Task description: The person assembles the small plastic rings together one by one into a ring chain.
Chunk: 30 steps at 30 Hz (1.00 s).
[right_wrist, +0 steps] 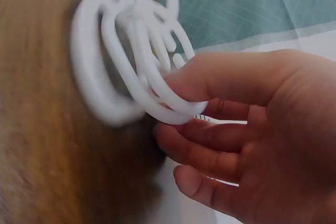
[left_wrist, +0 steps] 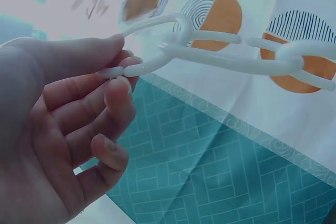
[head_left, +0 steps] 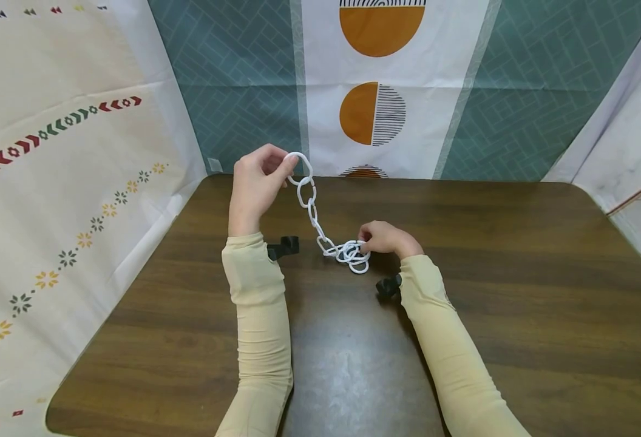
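A white chain (head_left: pixel 312 209) of oval plastic-looking links runs between the two hands. My left hand (head_left: pixel 257 182) is raised at the far side of the table and pinches the end link between thumb and fingers, as the left wrist view also shows. From there the chain slopes down to the right into a bunched heap of links (head_left: pixel 351 254). At that heap, my right hand (head_left: pixel 386 238) pinches links with thumb and index finger. The right wrist view shows several overlapping links (right_wrist: pixel 123 61) at the fingertips, the other fingers loosely bent below.
A brown wooden table (head_left: pixel 517 291) lies under both arms. Behind it hangs a teal and white patterned cloth (head_left: pixel 244 79), and a white printed cloth (head_left: pixel 80 182) hangs at the left. Black wrist mounts (head_left: pixel 283 247) stick out from both sleeves.
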Available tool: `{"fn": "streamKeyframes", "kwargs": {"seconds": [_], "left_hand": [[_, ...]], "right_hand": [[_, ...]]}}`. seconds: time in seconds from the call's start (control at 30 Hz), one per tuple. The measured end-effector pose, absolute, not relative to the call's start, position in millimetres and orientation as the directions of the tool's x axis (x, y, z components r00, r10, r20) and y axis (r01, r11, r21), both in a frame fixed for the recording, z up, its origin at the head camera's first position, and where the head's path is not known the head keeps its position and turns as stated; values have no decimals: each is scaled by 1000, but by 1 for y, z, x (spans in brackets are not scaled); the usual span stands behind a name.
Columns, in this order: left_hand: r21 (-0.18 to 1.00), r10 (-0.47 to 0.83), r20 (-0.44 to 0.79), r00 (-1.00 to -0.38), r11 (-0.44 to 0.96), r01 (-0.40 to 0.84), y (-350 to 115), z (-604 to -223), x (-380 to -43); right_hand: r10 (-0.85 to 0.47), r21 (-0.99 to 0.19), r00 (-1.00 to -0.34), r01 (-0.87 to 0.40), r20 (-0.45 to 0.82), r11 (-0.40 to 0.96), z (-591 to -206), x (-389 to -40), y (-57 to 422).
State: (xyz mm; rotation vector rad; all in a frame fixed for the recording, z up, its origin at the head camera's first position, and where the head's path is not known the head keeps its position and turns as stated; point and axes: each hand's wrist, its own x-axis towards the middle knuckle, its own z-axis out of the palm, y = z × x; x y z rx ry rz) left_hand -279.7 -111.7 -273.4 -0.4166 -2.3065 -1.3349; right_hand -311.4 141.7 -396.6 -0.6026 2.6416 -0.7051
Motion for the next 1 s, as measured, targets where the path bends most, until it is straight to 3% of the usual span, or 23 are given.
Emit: {"fn": "streamKeyframes", "kwargs": {"seconds": [0.3,0.5,0.7,0.83,1.0], "left_hand": [[753,-16,528,-849,472,459,-113,-273,-279],[757,-19,533,-846,457,467,-111,-274,-281],[759,-9,524,-852,460,462,-109,-274,-282],[756,6,514,-858,469,457,-107,-275,-283],[749,9,513,-858,483,453,-106,-275,-283]], "right_hand": [[-407,-758,-880,-87,-246,646,-395,-312,157],[-407,-778,-878,-68,-251,625,-395,-312,174],[-428,-887,-865,41,-262,460,-395,-312,193],[-384,-917,-892,78,-240,392,-394,-311,202],[-277,-901,-939,68,-202,428,-390,-308,217]]}}
